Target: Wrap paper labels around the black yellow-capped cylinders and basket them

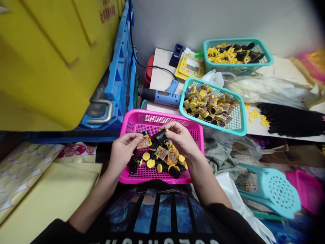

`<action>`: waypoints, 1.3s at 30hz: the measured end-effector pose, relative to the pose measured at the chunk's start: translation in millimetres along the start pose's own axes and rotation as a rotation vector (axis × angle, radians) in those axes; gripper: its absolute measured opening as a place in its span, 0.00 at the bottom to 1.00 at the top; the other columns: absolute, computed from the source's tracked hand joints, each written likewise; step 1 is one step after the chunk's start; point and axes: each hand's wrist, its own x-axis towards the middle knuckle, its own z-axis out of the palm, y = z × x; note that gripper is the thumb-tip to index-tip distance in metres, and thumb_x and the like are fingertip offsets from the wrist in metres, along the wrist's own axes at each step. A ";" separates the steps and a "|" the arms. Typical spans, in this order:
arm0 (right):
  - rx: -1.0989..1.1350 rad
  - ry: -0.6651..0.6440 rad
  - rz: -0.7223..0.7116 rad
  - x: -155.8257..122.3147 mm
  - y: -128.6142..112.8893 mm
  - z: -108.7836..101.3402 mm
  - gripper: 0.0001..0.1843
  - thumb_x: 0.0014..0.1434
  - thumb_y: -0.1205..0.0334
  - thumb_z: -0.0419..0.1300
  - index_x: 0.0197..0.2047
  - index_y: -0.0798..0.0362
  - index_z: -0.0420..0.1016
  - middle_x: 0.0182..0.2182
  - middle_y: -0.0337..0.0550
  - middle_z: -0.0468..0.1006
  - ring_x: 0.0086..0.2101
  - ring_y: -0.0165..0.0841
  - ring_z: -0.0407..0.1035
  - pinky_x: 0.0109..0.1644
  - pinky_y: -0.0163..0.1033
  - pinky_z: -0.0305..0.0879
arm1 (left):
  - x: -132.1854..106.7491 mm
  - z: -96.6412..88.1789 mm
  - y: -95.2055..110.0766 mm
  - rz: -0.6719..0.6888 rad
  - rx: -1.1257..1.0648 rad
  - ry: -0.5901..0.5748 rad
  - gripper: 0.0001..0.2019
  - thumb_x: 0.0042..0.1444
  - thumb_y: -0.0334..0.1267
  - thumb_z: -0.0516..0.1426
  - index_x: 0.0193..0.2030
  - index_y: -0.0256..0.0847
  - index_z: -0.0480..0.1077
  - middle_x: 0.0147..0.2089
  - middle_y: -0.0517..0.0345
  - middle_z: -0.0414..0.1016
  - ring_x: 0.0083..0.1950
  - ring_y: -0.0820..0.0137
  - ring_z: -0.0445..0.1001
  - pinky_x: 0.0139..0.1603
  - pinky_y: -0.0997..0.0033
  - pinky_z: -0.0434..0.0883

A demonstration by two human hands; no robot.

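A pink plastic basket (200, 142) rests at my front, holding black cylinders, yellow round caps and printed yellow labels. Above it, my left hand (127, 144) pinches a small printed label (144, 142) between thumb and fingertips. My right hand (177, 135) grips a black cylinder (159, 136) by its right end, close to the label but apart from it. Under the hands lie more labels (173, 155) and several yellow caps (150, 163). Part of the right fingers' hold is hidden behind the cylinder.
Behind stands a turquoise basket (245, 118) of labelled small cylinders. Another turquoise basket (269, 62) farther back holds yellow and black parts. A blue heat gun (162, 97) lies on the table. Blue crates (111, 88) rise at left; a light-blue stool (281, 193) sits at right.
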 end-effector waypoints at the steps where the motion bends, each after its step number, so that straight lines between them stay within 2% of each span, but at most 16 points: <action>1: 0.027 0.011 0.008 -2.2 1.4 0.2 0.15 0.45 0.57 0.72 0.35 0.50 0.74 0.31 0.35 0.75 0.30 0.25 0.70 0.36 0.34 0.68 | -0.3 2.4 -0.8 0.018 -0.004 -0.015 0.07 0.48 0.41 0.65 0.32 0.41 0.79 0.33 0.58 0.83 0.35 0.67 0.80 0.39 0.71 0.76; 4: 0.069 0.028 0.037 -3.6 8.6 1.9 0.17 0.44 0.54 0.72 0.35 0.50 0.74 0.29 0.35 0.75 0.28 0.25 0.70 0.32 0.33 0.68 | -3.0 8.0 0.5 0.072 0.023 -0.030 0.08 0.50 0.42 0.63 0.33 0.41 0.79 0.35 0.57 0.83 0.37 0.66 0.81 0.42 0.69 0.76; 8: 0.029 0.037 0.069 -2.8 14.6 4.9 0.18 0.43 0.50 0.72 0.31 0.52 0.72 0.27 0.35 0.75 0.25 0.25 0.68 0.29 0.33 0.67 | -7.3 11.0 5.7 0.119 0.072 0.022 0.09 0.53 0.44 0.61 0.34 0.42 0.79 0.35 0.57 0.83 0.38 0.65 0.81 0.43 0.67 0.76; 14: -0.105 0.146 -0.075 -8.7 18.0 11.4 0.14 0.46 0.55 0.70 0.30 0.51 0.70 0.26 0.34 0.72 0.27 0.26 0.65 0.32 0.34 0.63 | -8.9 12.7 10.2 0.156 0.123 0.010 0.09 0.54 0.43 0.61 0.35 0.43 0.80 0.36 0.58 0.84 0.39 0.65 0.81 0.45 0.67 0.76; 18: -0.101 0.180 -0.128 -12.6 22.9 17.0 0.16 0.47 0.57 0.69 0.32 0.49 0.65 0.28 0.33 0.69 0.29 0.27 0.64 0.34 0.35 0.64 | -10.3 15.4 13.2 0.231 0.123 0.055 0.08 0.56 0.42 0.60 0.35 0.44 0.80 0.37 0.59 0.84 0.40 0.67 0.81 0.46 0.68 0.76; 21: -0.033 0.157 -0.099 -12.4 24.6 19.9 0.18 0.47 0.56 0.69 0.32 0.49 0.61 0.29 0.34 0.70 0.31 0.28 0.66 0.36 0.36 0.64 | -11.7 16.6 15.1 0.284 0.127 0.082 0.08 0.57 0.42 0.60 0.35 0.43 0.80 0.36 0.59 0.84 0.39 0.67 0.81 0.46 0.68 0.76; 28: -0.003 0.175 -0.008 -9.4 23.1 23.0 0.20 0.48 0.52 0.68 0.30 0.49 0.59 0.22 0.29 0.64 0.22 0.25 0.59 0.25 0.32 0.59 | -13.9 18.7 17.2 0.356 0.139 0.090 0.08 0.58 0.42 0.59 0.36 0.44 0.80 0.37 0.60 0.83 0.40 0.68 0.81 0.46 0.69 0.75; 31: 0.051 0.218 -0.009 -9.5 24.7 24.8 0.20 0.48 0.51 0.68 0.31 0.48 0.59 0.23 0.30 0.65 0.23 0.25 0.61 0.27 0.32 0.62 | -12.4 20.6 17.4 0.383 0.164 0.081 0.08 0.58 0.41 0.59 0.35 0.44 0.79 0.37 0.59 0.83 0.41 0.68 0.81 0.48 0.67 0.75; 34: 0.077 0.270 -0.078 -10.9 27.1 26.3 0.19 0.47 0.53 0.68 0.33 0.48 0.61 0.29 0.33 0.69 0.30 0.27 0.66 0.37 0.36 0.67 | -9.2 19.6 16.3 0.408 0.139 0.028 0.07 0.57 0.42 0.60 0.36 0.43 0.79 0.40 0.57 0.83 0.43 0.66 0.80 0.50 0.64 0.75; 36: 0.057 0.297 -0.143 -13.0 28.2 27.4 0.18 0.48 0.56 0.69 0.34 0.48 0.63 0.33 0.35 0.70 0.35 0.29 0.68 0.43 0.37 0.67 | -7.6 16.6 16.8 0.400 0.136 -0.068 0.09 0.53 0.42 0.63 0.39 0.43 0.78 0.43 0.55 0.82 0.45 0.65 0.79 0.49 0.64 0.76; 39: 0.064 0.290 -0.209 -17.1 28.7 30.7 0.18 0.48 0.60 0.69 0.35 0.46 0.63 0.36 0.37 0.71 0.37 0.30 0.69 0.45 0.39 0.68 | -7.8 10.3 21.8 0.396 0.225 -0.186 0.14 0.49 0.41 0.65 0.43 0.45 0.77 0.46 0.54 0.80 0.47 0.64 0.78 0.46 0.67 0.77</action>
